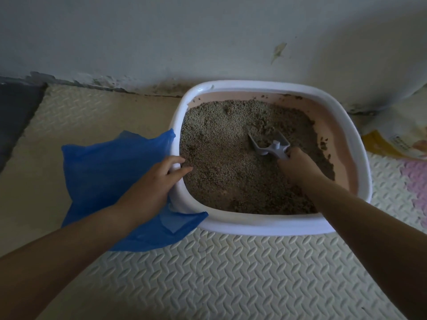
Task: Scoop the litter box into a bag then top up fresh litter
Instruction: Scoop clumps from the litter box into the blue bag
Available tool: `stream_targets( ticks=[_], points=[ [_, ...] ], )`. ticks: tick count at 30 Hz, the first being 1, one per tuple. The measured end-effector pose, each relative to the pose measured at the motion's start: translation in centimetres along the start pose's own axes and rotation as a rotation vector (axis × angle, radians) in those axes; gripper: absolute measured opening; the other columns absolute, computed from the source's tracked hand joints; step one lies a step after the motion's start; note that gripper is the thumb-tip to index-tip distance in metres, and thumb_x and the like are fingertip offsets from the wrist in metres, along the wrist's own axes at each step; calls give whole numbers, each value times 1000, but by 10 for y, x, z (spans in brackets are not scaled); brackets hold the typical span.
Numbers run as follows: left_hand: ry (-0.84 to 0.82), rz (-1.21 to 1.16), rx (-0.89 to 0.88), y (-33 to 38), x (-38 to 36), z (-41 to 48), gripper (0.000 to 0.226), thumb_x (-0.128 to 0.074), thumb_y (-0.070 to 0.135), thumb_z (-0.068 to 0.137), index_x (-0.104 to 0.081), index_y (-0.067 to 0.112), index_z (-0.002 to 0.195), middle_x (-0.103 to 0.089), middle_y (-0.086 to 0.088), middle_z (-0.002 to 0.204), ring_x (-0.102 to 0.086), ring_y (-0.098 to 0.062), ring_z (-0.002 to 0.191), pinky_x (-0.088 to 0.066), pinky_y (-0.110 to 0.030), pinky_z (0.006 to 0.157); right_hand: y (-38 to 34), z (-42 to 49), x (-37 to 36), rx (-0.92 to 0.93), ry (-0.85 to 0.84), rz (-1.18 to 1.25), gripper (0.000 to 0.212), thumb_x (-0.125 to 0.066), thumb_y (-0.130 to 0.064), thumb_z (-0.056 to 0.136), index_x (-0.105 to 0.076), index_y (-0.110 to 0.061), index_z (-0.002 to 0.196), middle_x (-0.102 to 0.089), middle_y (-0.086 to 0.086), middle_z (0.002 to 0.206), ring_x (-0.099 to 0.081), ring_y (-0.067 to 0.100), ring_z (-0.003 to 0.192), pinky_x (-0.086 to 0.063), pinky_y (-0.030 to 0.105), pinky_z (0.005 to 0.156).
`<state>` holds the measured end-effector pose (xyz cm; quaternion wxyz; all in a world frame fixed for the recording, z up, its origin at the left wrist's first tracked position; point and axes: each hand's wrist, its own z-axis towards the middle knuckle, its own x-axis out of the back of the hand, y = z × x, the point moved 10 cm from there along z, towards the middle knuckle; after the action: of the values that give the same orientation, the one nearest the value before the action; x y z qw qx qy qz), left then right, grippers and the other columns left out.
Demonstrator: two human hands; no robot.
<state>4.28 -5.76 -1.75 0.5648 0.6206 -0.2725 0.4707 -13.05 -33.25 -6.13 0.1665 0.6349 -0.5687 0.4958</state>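
Observation:
A white-rimmed litter box with pink inner walls stands on the floor mat against the wall, filled with grey-brown litter. My right hand grips the handle of a grey plastic scoop, whose blade is dug into the litter near the middle. My left hand grips the box's left rim, fingers curled over the edge and touching the litter. A blue plastic bag lies on the floor beside the box's left side, partly under my left hand and forearm.
A white and yellow litter sack leans against the wall to the right of the box. Cream textured foam mats cover the floor; a pink mat piece shows at the right and a dark patch at the far left.

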Motion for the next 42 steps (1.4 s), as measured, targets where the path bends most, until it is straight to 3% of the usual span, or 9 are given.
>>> stream_targets(
  ticks=[3, 8, 15, 22, 28, 36, 42],
  points=[
    [-6, 4, -7, 0, -1, 0, 73, -52, -22, 75, -47, 14, 139, -32, -5, 143, -40, -26, 130, -41, -36, 101, -10, 20, 4, -8, 18, 11, 42, -39, -32, 97, -45, 0, 125, -59, 16, 101, -56, 26, 75, -36, 28, 51],
    [-38, 19, -28, 0, -5, 0, 70, -54, -18, 78, -47, 14, 139, -34, -6, 142, -44, -29, 127, -45, -39, 98, -27, 30, 0, -14, 81, 61, 40, -40, -22, 99, -35, 2, 131, -56, 20, 118, -57, 35, 99, -37, 33, 69],
    [-56, 33, -16, -3, -7, 1, 75, -59, -21, 73, -47, 16, 137, -32, -3, 142, -44, -27, 126, -48, -39, 95, -28, 10, -8, 63, 146, 207, 31, -38, -24, 100, -38, 0, 119, -58, 17, 95, -54, 31, 72, -36, 34, 54],
    [-56, 48, 15, 1, -2, -2, 81, -51, -25, 72, -43, 19, 140, -26, 1, 146, -35, -22, 134, -43, -35, 100, -27, -40, 17, 253, 194, 187, 27, -43, -28, 99, -39, -9, 118, -56, 6, 91, -53, 23, 70, -39, 36, 58],
    [-72, 55, 36, 6, 4, -2, 79, -47, -24, 74, -42, 18, 142, -25, 1, 148, -31, -19, 136, -33, -24, 99, -34, -79, 21, 356, 186, 185, 24, -45, -29, 99, -40, -12, 115, -57, 1, 85, -54, 18, 67, -40, 35, 57],
    [-119, 58, 53, 8, 5, -1, 79, -44, -21, 76, -39, 20, 144, -21, 1, 152, -26, -19, 140, -31, -26, 105, -42, -101, 31, 421, 221, 193, 24, -46, -29, 98, -41, -12, 114, -59, 3, 88, -57, 25, 75, -42, 37, 63],
    [-147, 67, 59, 6, 3, -3, 86, -43, -22, 74, -32, 23, 147, -13, 6, 153, -25, -18, 140, -39, -31, 103, -37, -101, 32, 444, 210, 179, 21, -49, -28, 96, -42, -14, 110, -54, -6, 73, -52, 15, 62, -36, 31, 54]
  ],
)
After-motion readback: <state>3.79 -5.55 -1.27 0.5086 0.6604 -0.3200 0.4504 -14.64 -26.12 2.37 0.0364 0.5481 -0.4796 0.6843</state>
